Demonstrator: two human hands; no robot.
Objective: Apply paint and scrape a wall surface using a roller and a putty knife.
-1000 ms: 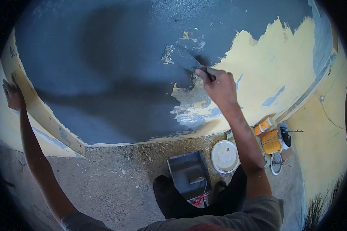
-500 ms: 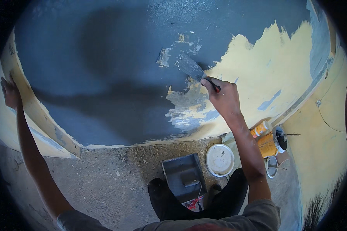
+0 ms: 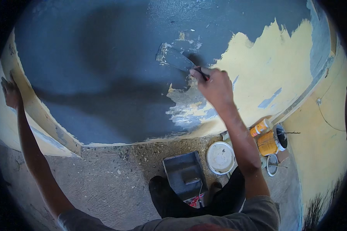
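A wide-bladed scraper [image 3: 177, 59] is gripped in my right hand [image 3: 216, 85], its dark handle inside my closed fingers. Its blade lies against the dark blue-grey painted wall [image 3: 115, 111], the edge over a rough, flaking patch with pale bits on it. Below and right of the blade, bare cream wall [image 3: 254, 67] meets the paint in a ragged border. Far to the left, my left hand [image 3: 12, 93] rests on the cream corner edge of the wall, fingers stretched out, holding nothing.
On the floor between my legs sits a black paint tray [image 3: 181, 166] with a roller [image 3: 192, 180]. Right of it are a white round lid [image 3: 220, 158], an orange-and-white container [image 3: 260, 128], a yellow bucket [image 3: 268, 144] with a stick, and a small tub [image 3: 272, 165].
My right hand has moved up and to the left, pushing the scraper's blade over the flaking patch. My left hand has stayed in place.
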